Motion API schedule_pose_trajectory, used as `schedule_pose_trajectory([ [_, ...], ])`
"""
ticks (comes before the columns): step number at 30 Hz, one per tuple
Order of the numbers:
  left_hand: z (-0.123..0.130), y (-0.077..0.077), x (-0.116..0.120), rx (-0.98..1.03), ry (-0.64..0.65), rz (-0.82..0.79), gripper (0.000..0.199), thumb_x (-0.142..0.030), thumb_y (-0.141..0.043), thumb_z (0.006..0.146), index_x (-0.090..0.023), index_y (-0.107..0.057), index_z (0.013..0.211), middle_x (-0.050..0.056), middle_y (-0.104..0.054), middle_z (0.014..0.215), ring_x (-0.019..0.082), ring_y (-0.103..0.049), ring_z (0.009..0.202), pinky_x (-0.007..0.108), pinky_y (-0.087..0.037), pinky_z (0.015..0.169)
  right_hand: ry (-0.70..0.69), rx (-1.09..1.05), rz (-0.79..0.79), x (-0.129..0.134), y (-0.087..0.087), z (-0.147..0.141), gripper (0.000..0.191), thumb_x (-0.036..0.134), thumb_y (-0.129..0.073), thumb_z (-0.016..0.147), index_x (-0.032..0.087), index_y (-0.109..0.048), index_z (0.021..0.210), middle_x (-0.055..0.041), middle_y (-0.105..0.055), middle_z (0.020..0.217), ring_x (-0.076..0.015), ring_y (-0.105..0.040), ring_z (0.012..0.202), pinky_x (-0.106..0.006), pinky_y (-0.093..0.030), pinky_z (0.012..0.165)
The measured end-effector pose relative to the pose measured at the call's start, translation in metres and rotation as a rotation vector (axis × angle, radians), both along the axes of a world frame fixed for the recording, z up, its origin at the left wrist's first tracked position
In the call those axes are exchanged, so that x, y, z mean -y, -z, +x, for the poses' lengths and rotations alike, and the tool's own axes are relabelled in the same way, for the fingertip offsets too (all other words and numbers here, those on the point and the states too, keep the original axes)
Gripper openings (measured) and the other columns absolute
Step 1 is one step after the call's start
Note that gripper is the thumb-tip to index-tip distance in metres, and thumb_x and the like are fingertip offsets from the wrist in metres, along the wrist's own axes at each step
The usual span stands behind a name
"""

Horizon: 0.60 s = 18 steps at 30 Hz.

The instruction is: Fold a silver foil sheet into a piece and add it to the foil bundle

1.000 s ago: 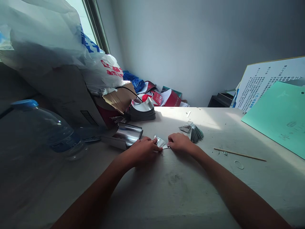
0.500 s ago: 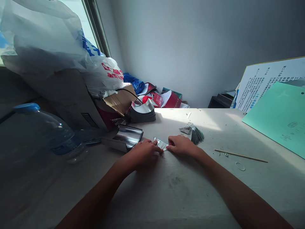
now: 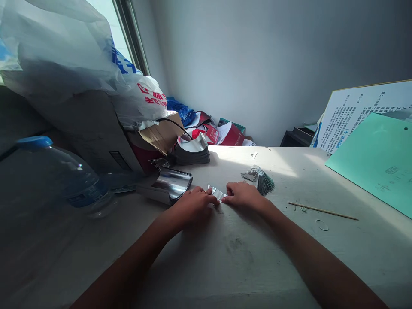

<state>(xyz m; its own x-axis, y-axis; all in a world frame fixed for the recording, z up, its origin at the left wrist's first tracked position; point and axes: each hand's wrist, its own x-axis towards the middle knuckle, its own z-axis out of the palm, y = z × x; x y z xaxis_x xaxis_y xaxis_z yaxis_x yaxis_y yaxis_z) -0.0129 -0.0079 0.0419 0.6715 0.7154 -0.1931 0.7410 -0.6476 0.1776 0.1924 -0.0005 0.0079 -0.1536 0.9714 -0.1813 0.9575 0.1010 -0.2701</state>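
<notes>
My left hand (image 3: 195,204) and my right hand (image 3: 243,195) pinch the two ends of a small folded piece of silver foil (image 3: 216,192) on a pale work table (image 3: 244,262). The foil's middle shows between my fingertips, and its ends are hidden. Beyond my right hand lies a fan-shaped bundle of thin folded foil strips (image 3: 265,181). To the left of my left hand, a curled sheet of shiny foil (image 3: 170,185) rests on its side.
A plastic water bottle (image 3: 75,178) with a blue cap lies at left, below bagged boxes. A wooden skewer (image 3: 322,210), a rubber band (image 3: 322,225) and a green folder (image 3: 375,165) lie at right. Papers and packaging are piled against the back wall.
Both hands stay on the foil piece with little visible movement. The whole view shifts slightly as my head moves.
</notes>
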Motion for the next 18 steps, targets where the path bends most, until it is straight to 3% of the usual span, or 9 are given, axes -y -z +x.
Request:
schedule_pose_trajectory([
  [5,0.002,0.003,0.001,-0.041,-0.004,0.028,0.045,-0.018,-0.052,0.088,-0.039,-0.068,0.124,0.003,-0.054,0.145,0.033,-0.052,0.124,0.044,-0.049,0.096,0.017,-0.022,-0.058,-0.002,-0.005,0.005,0.030,0.053,-0.067,0.082,0.023,-0.066,0.083,-0.0019,-0.070,0.090,-0.0190,-0.062,0.078,-0.027,-0.031,0.057],
  [13,0.003,0.009,-0.002,-0.035,-0.009,0.056,0.043,-0.020,-0.050,0.087,-0.040,-0.070,0.120,0.002,-0.055,0.144,0.034,-0.056,0.119,0.045,-0.050,0.091,0.079,-0.019,-0.108,-0.006,-0.007,0.018,0.034,0.055,-0.072,0.079,0.022,-0.068,0.084,-0.0031,-0.070,0.088,-0.0193,-0.063,0.077,-0.027,-0.033,0.058],
  [18,0.002,0.009,-0.002,-0.022,-0.017,0.055,0.043,-0.019,-0.050,0.087,-0.040,-0.070,0.119,0.001,-0.057,0.142,0.033,-0.055,0.119,0.043,-0.051,0.090,0.044,-0.043,-0.126,-0.008,-0.005,0.026,0.029,0.049,-0.073,0.081,0.021,-0.068,0.083,-0.0026,-0.070,0.087,-0.0179,-0.063,0.076,-0.026,-0.033,0.059],
])
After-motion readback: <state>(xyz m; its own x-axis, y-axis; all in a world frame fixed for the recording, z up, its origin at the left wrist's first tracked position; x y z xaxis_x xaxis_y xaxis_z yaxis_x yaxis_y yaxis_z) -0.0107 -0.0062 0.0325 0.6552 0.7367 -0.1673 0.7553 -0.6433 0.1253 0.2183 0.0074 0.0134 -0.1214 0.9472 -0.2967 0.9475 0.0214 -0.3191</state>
